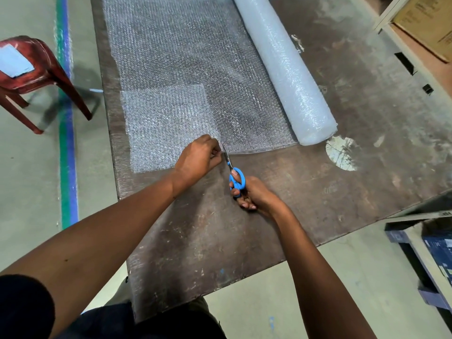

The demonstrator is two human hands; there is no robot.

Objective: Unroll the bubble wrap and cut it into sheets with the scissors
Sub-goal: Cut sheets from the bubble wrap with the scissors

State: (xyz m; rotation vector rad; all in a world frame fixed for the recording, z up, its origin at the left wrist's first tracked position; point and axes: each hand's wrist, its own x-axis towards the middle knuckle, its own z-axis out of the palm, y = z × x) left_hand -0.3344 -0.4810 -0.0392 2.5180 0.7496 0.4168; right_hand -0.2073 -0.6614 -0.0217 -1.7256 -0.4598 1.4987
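A long roll of bubble wrap (286, 67) lies slantwise on the worn brown table (318, 182). Its unrolled stretch (186, 59) spreads flat to the left of the roll. A smaller, whiter layer of bubble wrap (166, 123) lies on the near left part of it. My left hand (198, 160) pinches the near edge of the wrap beside the blades. My right hand (254, 194) grips blue-handled scissors (236, 178), whose blades point away from me and meet the wrap's near edge.
A red plastic chair (36, 77) stands on the floor left of the table, beside a green and blue floor stripe (67, 148). A cardboard box (428, 20) sits on shelving at the far right. Blue boxes (435, 253) lie low at the right. A white patch (342, 152) marks the tabletop.
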